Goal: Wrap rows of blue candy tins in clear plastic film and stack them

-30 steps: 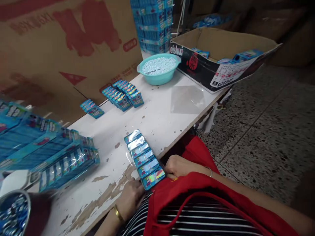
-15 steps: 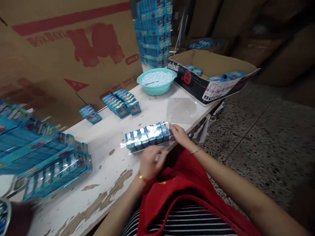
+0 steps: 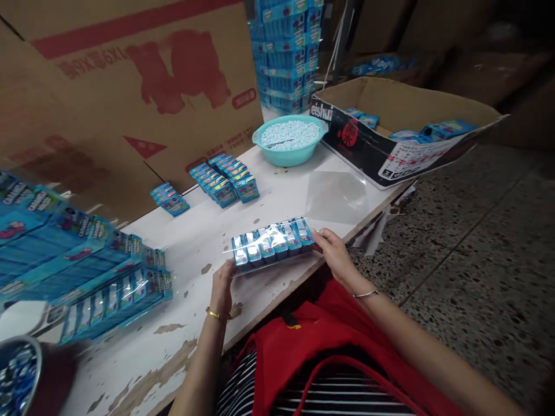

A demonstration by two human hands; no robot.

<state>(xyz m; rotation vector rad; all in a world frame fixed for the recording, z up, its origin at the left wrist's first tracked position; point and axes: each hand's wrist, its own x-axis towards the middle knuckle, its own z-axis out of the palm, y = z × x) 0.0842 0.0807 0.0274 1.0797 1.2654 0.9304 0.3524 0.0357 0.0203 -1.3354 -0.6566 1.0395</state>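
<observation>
Hands at both ends of a wrapped row of small boxes (image 3: 272, 243) by the table's (image 3: 195, 231) front edge: left hand (image 3: 223, 284) and right hand (image 3: 333, 254) each closed on it.

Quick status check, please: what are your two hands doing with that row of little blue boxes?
Left hand grips the left end of the wrapped row of blue boxes. Right hand grips the right end. Row sits near the table edge, nothing blocking.
</observation>
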